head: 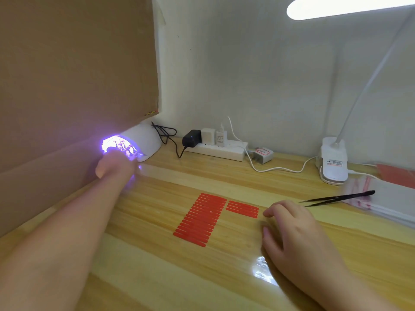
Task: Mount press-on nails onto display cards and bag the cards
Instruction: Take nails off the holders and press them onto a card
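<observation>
Head view, largest item first: a wooden table (157,277) runs the full width, with a brown cardboard panel (67,75) standing along its left edge. A white desk lamp (333,162) is clipped at the far right, its lit head at the top of frame. A white power strip (215,150) with several plugs sits against the back wall.

Left hand (114,164) reaches to the mouth of a small white curing lamp (143,140), which glows violet. Shapes inside the glow may be nails, but they are too washed out to confirm. Whether this hand holds anything, I cannot tell; its fingertips are lost in the glare.

Right hand (292,230) rests on the table, fingers loosely curled, gripping nothing. Just to its left lie the red adhesive strips (202,218), in a long block and a short block, flat on the wood. Clear bags with red print (363,191) are stacked at the right, with black tweezers (339,198) resting across them. No display card is plainly visible.

Risk, as judged: the left forearm crosses close beside the strips, and a careless withdrawal could drag or scatter them. Anything lifted from the lamp blind, through the glare, could be fumbled and dropped
</observation>
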A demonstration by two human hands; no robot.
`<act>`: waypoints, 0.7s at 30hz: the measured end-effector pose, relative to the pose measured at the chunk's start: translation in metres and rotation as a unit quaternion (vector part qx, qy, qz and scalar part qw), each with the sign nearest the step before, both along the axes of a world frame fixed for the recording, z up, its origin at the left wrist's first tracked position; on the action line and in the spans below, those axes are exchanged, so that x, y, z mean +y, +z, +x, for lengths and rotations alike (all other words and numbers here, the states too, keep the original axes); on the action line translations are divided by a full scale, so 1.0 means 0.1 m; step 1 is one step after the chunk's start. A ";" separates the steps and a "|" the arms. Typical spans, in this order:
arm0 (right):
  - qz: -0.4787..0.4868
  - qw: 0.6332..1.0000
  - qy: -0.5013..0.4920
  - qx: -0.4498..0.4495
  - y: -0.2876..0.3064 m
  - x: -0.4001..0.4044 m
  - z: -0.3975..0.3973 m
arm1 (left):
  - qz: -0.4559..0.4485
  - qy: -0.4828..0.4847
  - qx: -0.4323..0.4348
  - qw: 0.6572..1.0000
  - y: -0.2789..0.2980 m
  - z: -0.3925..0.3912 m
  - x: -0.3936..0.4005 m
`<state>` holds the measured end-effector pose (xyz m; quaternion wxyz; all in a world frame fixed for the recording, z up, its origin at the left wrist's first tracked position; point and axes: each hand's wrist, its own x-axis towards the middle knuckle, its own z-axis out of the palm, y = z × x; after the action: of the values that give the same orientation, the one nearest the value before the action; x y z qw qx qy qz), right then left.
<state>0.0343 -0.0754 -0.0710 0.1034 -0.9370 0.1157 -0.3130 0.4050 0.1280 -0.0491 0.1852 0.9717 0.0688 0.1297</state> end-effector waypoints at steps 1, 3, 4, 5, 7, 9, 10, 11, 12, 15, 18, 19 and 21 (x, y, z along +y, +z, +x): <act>0.000 1.000 0.000 -0.001 0.00 0.00 0.00 | -0.015 0.006 0.003 1.000 0.00 -0.01 -0.01; 0.000 1.000 0.002 -0.002 0.00 0.01 0.00 | -0.018 0.007 0.009 1.000 0.01 0.00 -0.03; 0.001 1.000 0.003 -0.002 0.00 0.01 0.00 | -0.022 0.008 0.015 1.000 0.02 0.02 -0.04; 0.001 1.000 0.004 -0.002 0.01 0.01 0.00 | -0.024 0.011 0.024 0.999 0.02 0.03 -0.06; 0.000 1.000 0.007 -0.004 0.01 0.01 0.00 | 0.012 0.015 0.036 0.999 0.02 0.06 -0.08; 0.000 1.000 0.008 -0.003 0.01 0.00 0.01 | 0.036 0.028 0.048 0.998 0.00 0.11 -0.07; 0.001 1.000 0.008 -0.002 0.01 0.00 0.01 | 0.002 0.031 0.040 0.999 -0.02 0.12 -0.07; 0.002 1.000 0.008 -0.001 0.00 0.00 0.01 | -0.025 0.023 0.018 0.999 -0.05 0.13 -0.07; 0.004 1.000 0.007 -0.001 0.00 0.00 0.01 | -0.033 0.018 -0.013 0.999 -0.09 0.14 -0.06; 0.006 1.000 0.007 -0.001 0.01 0.00 0.01 | 0.021 0.001 -0.075 0.997 -0.19 0.11 -0.03; 0.004 1.000 0.008 0.003 0.00 0.00 0.01 | 0.031 -0.007 -0.054 0.998 -0.26 0.15 0.01; 0.005 1.000 0.008 0.004 0.00 0.00 0.00 | 0.024 -0.004 -0.043 0.999 -0.25 0.16 0.02; 0.004 1.000 0.009 0.006 0.00 0.00 0.00 | 0.013 -0.003 -0.031 0.999 -0.24 0.18 0.03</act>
<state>0.0345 -0.0753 -0.0708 0.1087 -0.9396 0.1095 -0.3056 0.4233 0.1311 -0.0736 0.1746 0.9698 0.0585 0.1598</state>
